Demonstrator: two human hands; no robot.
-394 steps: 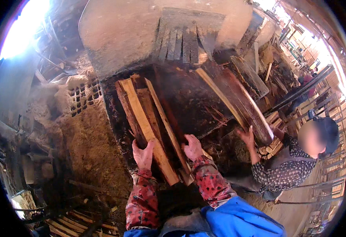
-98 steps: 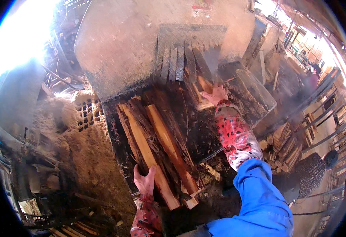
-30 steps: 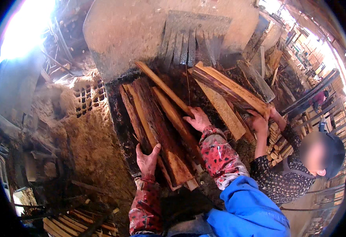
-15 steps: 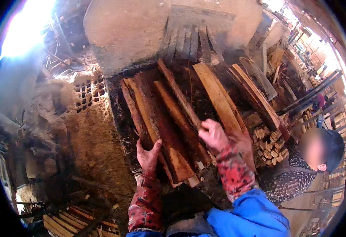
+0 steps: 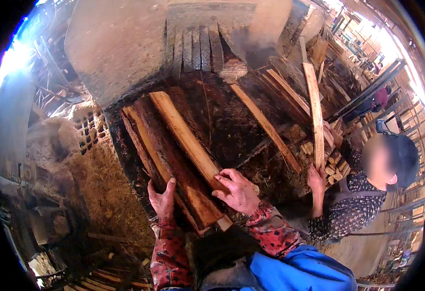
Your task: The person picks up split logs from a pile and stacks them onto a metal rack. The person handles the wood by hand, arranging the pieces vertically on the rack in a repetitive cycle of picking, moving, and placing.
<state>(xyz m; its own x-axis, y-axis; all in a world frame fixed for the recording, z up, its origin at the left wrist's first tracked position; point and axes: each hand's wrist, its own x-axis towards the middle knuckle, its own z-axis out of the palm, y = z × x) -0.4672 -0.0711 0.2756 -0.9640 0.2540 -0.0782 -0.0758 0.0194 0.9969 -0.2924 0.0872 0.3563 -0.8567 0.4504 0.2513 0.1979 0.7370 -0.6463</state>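
Note:
A stack of long rough wood planks (image 5: 173, 145) lies on a dark platform (image 5: 222, 121), its near ends toward me. My left hand (image 5: 162, 200) presses against the left side of the stack's near end, fingers wrapped on a dark plank. My right hand (image 5: 236, 190) lies flat, fingers spread, on the pale top plank (image 5: 186, 138) near its end. A single thin plank (image 5: 266, 127) lies diagonally to the right on the platform.
A person in a patterned top (image 5: 353, 208) stands at the right and holds an upright plank (image 5: 315, 116) with one hand (image 5: 315, 178). A grey concrete body (image 5: 125, 43) rises behind the platform. Perforated bricks (image 5: 91, 133) sit at the left, stacked wood (image 5: 280, 82) at the right.
My right hand has come down onto the top plank of the stack. The planks at the right have shifted, and the other person now holds one plank upright.

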